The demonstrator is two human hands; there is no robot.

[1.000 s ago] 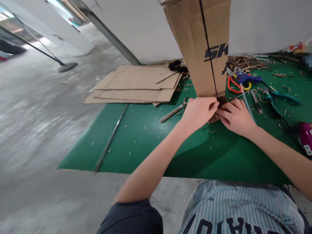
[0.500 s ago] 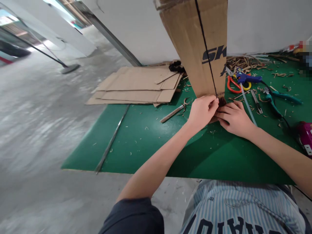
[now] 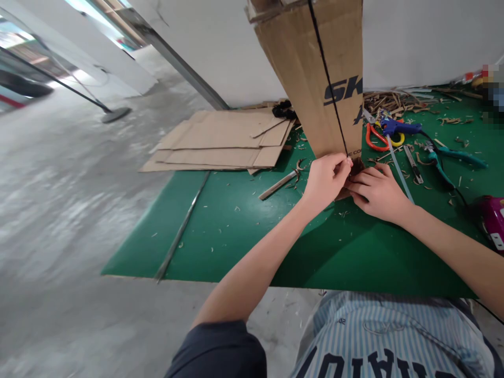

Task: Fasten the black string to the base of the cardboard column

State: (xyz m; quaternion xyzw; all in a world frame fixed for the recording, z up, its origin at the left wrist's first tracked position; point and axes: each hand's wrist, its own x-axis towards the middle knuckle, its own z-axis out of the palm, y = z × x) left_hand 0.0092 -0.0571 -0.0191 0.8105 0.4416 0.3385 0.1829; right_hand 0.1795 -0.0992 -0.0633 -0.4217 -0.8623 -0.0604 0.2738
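Note:
A tall cardboard box with dark printed letters rises from the green tabletop, narrowing toward its base. Down its face runs a thin black cord. My left hand is closed at the base, thumb and finger pinching the cord's lower end. Close beside it, my right hand grips the cardboard at the box's foot, its fingers bent against the brown edge and its thumb below. The fingertips of both hands nearly meet there and partly hide that lower edge.
Flat cardboard sheets lie back left, near a small stick and a metal strip. To the right are orange-handled scissors, a blue glue gun, a cutter knife, teal pliers and a magenta power strip. Cardboard scraps are scattered around.
The upper box appears slightly farther left, along with a small shift of the view. Both hands keep nearly the same place and hold at its base.

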